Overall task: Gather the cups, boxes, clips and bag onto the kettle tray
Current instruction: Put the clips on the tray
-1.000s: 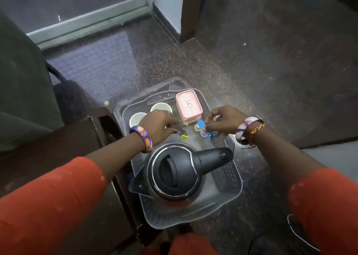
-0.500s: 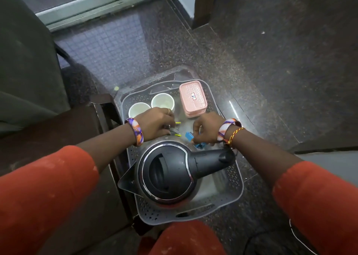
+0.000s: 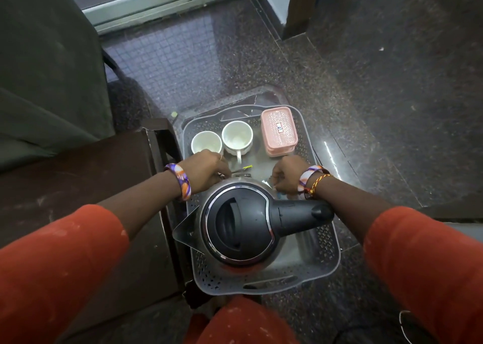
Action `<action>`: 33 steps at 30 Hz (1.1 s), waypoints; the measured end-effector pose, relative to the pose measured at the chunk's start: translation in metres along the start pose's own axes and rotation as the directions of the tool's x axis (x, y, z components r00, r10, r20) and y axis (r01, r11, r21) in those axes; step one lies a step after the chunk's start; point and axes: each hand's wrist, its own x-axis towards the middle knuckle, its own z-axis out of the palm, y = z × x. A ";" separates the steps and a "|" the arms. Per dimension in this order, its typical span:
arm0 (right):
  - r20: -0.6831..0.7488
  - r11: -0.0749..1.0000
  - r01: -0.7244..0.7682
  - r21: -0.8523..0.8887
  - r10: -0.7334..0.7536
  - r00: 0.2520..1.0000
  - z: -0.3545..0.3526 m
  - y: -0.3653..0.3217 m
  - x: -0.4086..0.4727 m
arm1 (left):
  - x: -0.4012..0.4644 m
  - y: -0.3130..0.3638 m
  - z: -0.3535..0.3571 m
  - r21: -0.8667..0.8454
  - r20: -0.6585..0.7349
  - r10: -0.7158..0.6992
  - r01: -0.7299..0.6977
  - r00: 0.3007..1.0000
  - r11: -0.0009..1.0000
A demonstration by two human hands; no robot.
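Observation:
A grey perforated tray (image 3: 325, 262) sits on the dark floor with a black-lidded steel kettle (image 3: 236, 226) on its near half. Two white cups (image 3: 205, 142) (image 3: 237, 136) and stacked pink boxes (image 3: 279, 129) stand at its far end. My left hand (image 3: 206, 171) is beside the kettle's far-left side, fingers pinched on thin clips (image 3: 244, 169), one yellow-tipped, that lie low over the tray floor. My right hand (image 3: 286, 176) is curled knuckles-up behind the kettle handle. A sliver of the blue clip shows under it; the rest is hidden.
A dark wooden seat (image 3: 91, 187) borders the tray on the left, with dark cloth (image 3: 39, 69) above it. A pale door sill (image 3: 167, 1) and a wooden post (image 3: 300, 6) lie beyond. A thin cable (image 3: 402, 325) lies at the bottom right.
Both hands have sunk toward the tray floor behind the kettle. The blue clip, held up in plain sight a second ago, is now mostly covered by my right hand.

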 end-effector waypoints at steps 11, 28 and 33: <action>0.141 0.914 -0.156 0.374 0.110 0.984 -0.009 0.002 0.004 | 0.009 0.000 0.011 -0.319 0.080 -0.285 0.296 0.955 0.900; -0.022 0.969 0.240 -0.064 -0.242 0.970 -0.075 -0.287 -0.056 | -0.206 -0.037 -0.077 -0.411 -0.254 -0.346 0.222 0.903 0.884; 0.131 0.907 0.407 -0.106 -0.393 0.910 0.041 -0.436 -0.076 | -0.366 -0.101 -0.037 -0.504 -0.284 -0.469 0.285 0.836 0.815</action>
